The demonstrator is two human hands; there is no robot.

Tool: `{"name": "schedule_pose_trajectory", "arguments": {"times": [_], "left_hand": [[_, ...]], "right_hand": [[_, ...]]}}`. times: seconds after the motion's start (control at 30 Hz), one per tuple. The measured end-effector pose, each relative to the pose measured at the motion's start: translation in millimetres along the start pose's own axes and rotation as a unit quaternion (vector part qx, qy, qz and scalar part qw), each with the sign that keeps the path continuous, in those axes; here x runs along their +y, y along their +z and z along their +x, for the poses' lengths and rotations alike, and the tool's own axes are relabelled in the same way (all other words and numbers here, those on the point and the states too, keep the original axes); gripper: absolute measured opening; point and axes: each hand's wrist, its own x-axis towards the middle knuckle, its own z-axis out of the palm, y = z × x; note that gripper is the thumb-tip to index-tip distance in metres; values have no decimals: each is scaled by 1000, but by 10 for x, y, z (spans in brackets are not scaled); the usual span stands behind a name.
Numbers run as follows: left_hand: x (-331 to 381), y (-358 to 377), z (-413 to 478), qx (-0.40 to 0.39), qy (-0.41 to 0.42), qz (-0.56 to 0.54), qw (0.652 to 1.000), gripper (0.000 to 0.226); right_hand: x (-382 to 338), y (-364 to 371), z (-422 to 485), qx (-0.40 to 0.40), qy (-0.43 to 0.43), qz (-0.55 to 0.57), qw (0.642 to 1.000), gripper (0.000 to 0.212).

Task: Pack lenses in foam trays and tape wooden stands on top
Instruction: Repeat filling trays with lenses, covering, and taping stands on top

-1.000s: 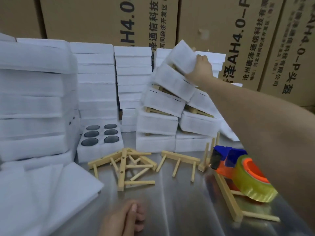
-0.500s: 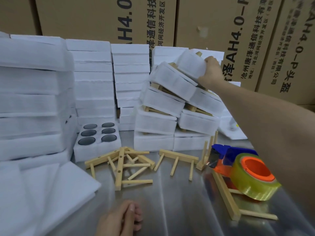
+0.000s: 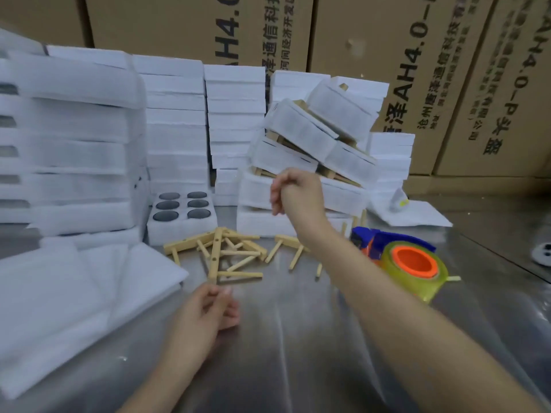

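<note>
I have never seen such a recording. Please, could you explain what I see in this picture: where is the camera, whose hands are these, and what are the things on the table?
There is no machine here. A person works with bare hands, and one camera worn on the head looks forward and down at them. The left hand rests on the metal table, fingers loosely curled, holding nothing. The right hand is raised in the air in front of a leaning pile of packed trays, and I see nothing in it. On the table lie loose wooden stands, a foam tray with six dark lenses in its holes, flat foam sheets and a tape dispenser with a yellowish roll. Behind them stand stacks of white foam and cardboard boxes.
</note>
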Motion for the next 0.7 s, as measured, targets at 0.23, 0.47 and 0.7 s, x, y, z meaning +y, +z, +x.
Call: {"name": "schedule_pose_trajectory", "arguments": {"times": [0.23, 0.47, 0.7], "left_hand": [[107, -47, -154, -6, 30, 10, 999, 27], [156, -172, -151, 25, 196, 469, 861, 28], [60, -238, -88, 45, 185, 568, 801, 31]], "right_hand": [[1015, 229, -1041, -79, 129, -96, 984, 43], [1049, 677, -722, -94, -51, -317, 942, 23], [1269, 1484, 172, -278, -77, -551, 783, 55]]}}
